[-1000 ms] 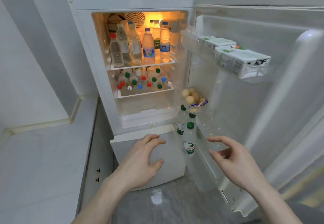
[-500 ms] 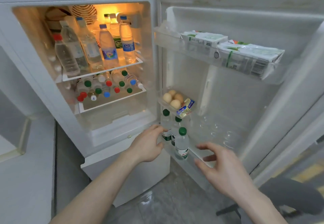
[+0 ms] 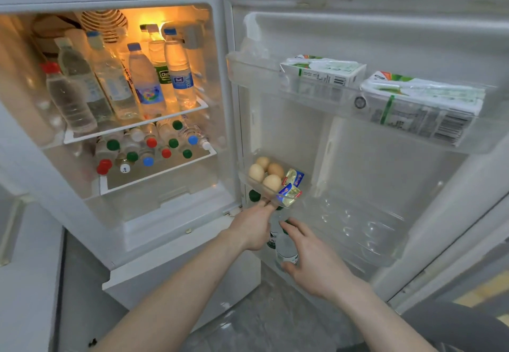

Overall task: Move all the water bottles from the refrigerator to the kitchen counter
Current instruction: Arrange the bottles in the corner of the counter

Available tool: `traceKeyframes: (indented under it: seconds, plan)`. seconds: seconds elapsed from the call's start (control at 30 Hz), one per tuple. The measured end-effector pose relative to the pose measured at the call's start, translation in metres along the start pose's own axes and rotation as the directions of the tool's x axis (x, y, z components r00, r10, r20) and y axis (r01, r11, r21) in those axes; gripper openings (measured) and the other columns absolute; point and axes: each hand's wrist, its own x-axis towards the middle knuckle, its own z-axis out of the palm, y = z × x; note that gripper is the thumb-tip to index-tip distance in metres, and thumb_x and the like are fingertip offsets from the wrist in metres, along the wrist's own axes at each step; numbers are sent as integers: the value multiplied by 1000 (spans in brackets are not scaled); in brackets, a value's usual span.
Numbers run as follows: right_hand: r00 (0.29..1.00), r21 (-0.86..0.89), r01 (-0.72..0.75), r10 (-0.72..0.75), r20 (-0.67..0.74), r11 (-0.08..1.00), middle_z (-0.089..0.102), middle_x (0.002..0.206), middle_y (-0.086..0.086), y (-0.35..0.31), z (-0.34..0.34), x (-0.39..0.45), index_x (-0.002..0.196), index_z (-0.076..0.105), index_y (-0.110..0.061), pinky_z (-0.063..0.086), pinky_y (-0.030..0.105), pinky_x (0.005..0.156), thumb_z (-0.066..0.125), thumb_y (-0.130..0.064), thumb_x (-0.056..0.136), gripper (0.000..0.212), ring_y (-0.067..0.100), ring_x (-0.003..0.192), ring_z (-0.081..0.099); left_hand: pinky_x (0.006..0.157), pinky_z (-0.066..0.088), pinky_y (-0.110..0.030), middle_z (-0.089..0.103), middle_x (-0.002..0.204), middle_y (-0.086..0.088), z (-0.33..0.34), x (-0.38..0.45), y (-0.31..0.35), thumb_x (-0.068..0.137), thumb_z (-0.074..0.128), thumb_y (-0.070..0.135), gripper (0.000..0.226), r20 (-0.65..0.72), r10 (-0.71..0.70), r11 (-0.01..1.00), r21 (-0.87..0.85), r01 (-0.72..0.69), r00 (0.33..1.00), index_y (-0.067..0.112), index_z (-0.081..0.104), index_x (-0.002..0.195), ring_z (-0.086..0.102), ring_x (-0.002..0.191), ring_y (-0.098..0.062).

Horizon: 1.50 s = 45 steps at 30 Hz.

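Down in the lowest door bin stand the green-capped water bottles (image 3: 286, 247), three by the caps that show, though hands hide most of them. The right hand (image 3: 314, 260) curls around the nearest one, thumb under its base at 6 o'clock and fingers (image 3: 292, 226) over the cap. The left hand (image 3: 254, 227) reaches in at 10 o'clock of that bottle with its fingertips hidden under the egg tray (image 3: 271, 198), so I cannot tell whether it grips anything. That tray holds four eggs (image 3: 271, 182) and two small foil packets (image 3: 289, 193) whose writing is too small to read. At 12 o'clock, the upper door bin (image 3: 253, 67) carries two white-and-green cartons (image 3: 322, 72) with barcodes; no brand is legible. Inside the refrigerator (image 3: 165, 214), the upper shelf (image 3: 132, 127) holds seven upright bottles; one green label begins "Oas", the rest unclear. The lower shelf (image 3: 157, 174) holds a pile of lying bottles (image 3: 148, 145), about a dozen caps facing out: green, red, blue, white
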Motion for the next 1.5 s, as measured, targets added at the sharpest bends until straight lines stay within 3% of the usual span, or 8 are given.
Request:
traceKeyframes:
  seconds: [0.33, 0.47, 0.63, 0.83, 1.1, 1.2, 1.33, 1.5]
  plan:
    - [999, -104, 23, -26, -22, 994, 22, 150, -7, 31, 2, 27, 158, 33, -26, 50, 38, 94, 67, -28, 93, 73, 31, 115, 61, 91, 53, -50, 47, 143, -15, 2, 26, 17, 103, 51, 20, 53, -45, -79, 996, 47, 81, 996, 20, 36, 153, 59, 115, -41]
    - [999, -76, 34, -36, -23, 997, 20, 155, -6, 41, 4, 32, 147, 41, -27, 52, 42, 94, 69, -25, 90, 64, 34, 118, 60, 91, 52, -47, 50, 138, -5, 9, 24, 18, 96, 61, 22, 52, -89, -80, 997, -17, 79, 993, 21, 44, 144, 60, 115, -36]
    - [998, -27, 39, -40, -52, 999, 40, 126, -9, 54, -1, 40, 120, 52, -27, 49, 38, 80, 70, -19, 88, 37, 23, 89, 63, 91, 51, -41, 52, 124, 3, 17, 13, 18, 89, 74, 26, 35, -129, -74, 996, -63, 66, 989, 24, 59, 121, 60, 110, -26]
    - [996, -55, 26, -31, -86, 998, 49, 108, -7, 57, -8, 45, 105, 61, -24, 42, 31, 79, 66, -12, 92, 18, 22, 95, 62, 80, 42, -29, 52, 111, 3, 27, -9, 20, 84, 80, 19, 29, -225, -95, 986, -154, 61, 970, 22, 65, 108, 60, 99, -26]
    - [951, 1, 130, -124, -285, 992, 52, 102, -15, 44, -8, 9, 87, 56, -36, 51, 43, 70, 67, -4, 90, 34, 21, 74, 59, 73, 40, -15, 50, 104, 18, 16, -54, 32, 84, 77, 9, 30, -419, -129, 951, -308, -7, 899, 27, 69, 106, 51, 76, -6]
    - [910, 32, 188, -162, -381, 982, 55, 102, -18, 24, -23, -7, 90, 61, -37, 51, 38, 67, 70, -3, 89, 35, 11, 71, 58, 71, 45, -13, 52, 101, 17, 2, -83, 34, 81, 81, 9, 33, -484, -185, 911, -410, -35, 856, 31, 69, 102, 58, 75, -9]
    - [875, 59, 235, -184, -448, 970, 56, 102, -20, -9, -49, -24, 94, 66, -36, 42, 14, 64, 73, -9, 90, 29, 11, 75, 58, 69, 52, -20, 58, 102, 16, -22, -123, 39, 81, 83, 10, 30, -537, -261, 873, -485, -41, 802, 32, 72, 99, 61, 74, -12]
    - [888, 145, 309, -231, -398, 940, 59, 98, -19, -53, -58, -32, 96, 69, -37, 41, 12, 67, 77, -14, 89, 25, 9, 74, 59, 65, 49, -16, 67, 97, 20, -43, -181, 19, 77, 87, 12, 30, -490, -388, 838, -540, 77, 781, 34, 74, 93, 61, 66, -9]
